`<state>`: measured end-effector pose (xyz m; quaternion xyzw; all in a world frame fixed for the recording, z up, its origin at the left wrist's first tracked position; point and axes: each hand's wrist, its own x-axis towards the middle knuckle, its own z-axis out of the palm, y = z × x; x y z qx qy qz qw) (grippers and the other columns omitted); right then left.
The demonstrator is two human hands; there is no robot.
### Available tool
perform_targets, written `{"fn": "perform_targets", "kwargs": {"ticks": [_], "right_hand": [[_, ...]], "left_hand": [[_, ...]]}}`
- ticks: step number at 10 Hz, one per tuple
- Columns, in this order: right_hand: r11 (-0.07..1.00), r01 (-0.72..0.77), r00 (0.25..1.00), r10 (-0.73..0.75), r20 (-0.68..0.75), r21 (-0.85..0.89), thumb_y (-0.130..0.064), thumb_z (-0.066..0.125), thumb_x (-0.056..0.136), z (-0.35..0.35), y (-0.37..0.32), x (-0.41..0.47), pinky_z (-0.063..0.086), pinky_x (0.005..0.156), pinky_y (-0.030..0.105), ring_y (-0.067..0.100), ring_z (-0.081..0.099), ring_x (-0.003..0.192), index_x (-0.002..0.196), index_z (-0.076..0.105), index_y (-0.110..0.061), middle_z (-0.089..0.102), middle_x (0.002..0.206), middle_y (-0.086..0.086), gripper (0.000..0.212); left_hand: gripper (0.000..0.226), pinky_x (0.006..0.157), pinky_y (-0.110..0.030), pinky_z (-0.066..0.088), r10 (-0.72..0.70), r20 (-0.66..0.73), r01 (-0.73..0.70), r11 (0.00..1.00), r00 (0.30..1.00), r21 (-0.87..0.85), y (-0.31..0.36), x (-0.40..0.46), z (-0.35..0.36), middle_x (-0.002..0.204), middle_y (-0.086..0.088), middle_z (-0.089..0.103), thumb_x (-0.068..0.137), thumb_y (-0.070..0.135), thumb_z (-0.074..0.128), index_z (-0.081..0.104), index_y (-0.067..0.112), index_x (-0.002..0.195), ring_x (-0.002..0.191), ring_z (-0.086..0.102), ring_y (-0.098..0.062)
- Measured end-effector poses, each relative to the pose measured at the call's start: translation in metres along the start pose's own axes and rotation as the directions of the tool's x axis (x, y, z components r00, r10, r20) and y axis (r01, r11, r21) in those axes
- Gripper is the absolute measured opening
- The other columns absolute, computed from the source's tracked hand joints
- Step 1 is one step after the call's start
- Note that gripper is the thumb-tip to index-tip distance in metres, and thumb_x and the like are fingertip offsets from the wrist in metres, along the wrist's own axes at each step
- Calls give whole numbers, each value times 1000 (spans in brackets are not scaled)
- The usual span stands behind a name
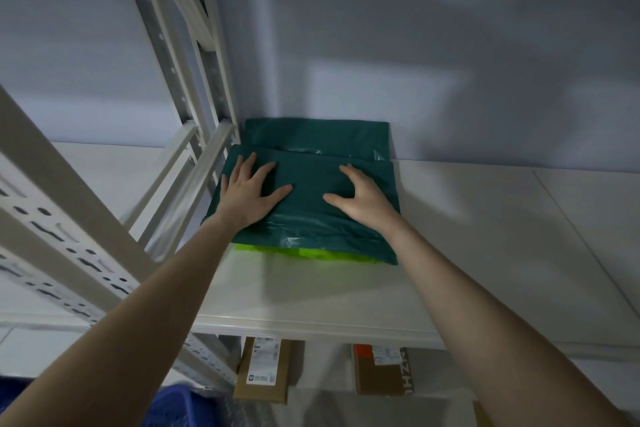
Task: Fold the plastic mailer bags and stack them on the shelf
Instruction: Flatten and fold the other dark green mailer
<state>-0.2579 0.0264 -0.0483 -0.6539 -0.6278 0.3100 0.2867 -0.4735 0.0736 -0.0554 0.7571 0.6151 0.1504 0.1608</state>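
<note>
Item: folded dark green mailer bag [311, 198], lying on top of a stack at the back left of the white shelf [485, 236], its left edge running just beside the slotted metal upright [194, 163] of the rack and its far edge stopping short of the wall. Beneath it, a second dark green bag [318, 135] is showing past the far edge and reaching the wall, and a bright lime green bag [311, 253] is peeking out under the near edge. Left hand [251, 191]: lying flat on the top bag's left half, fingers spread and straight, grip open, pressing down. Right hand [363, 198]: resting on the right half near the bag's right edge, fingers slightly arched with tips touching the plastic, grip open, holding nothing. Room: bare shelf is lying to the right of the stack and in front of it, up to the shelf's front lip; the left side is being closed off by the rack frame. Below the shelf lip: two cardboard boxes, one with white labels [263, 371] and one with an orange patch [381, 371], standing apart; a blue crate [180, 406] is showing at the lower left.
</note>
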Motion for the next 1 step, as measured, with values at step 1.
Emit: {"fn": "perform_targets", "kwargs": {"ticks": [1], "right_hand": [[1000, -12, 995, 10, -97, -19, -40, 62, 85, -22, -1, -13, 20, 117, 34, 16, 20, 143, 147, 27, -20, 23, 155, -2, 74]], "left_hand": [[65, 118, -47, 0, 46, -100, -45, 999, 994, 13, 12, -11, -3, 159, 1, 7, 90, 59, 40, 24, 30, 147, 146, -3, -19]]}}
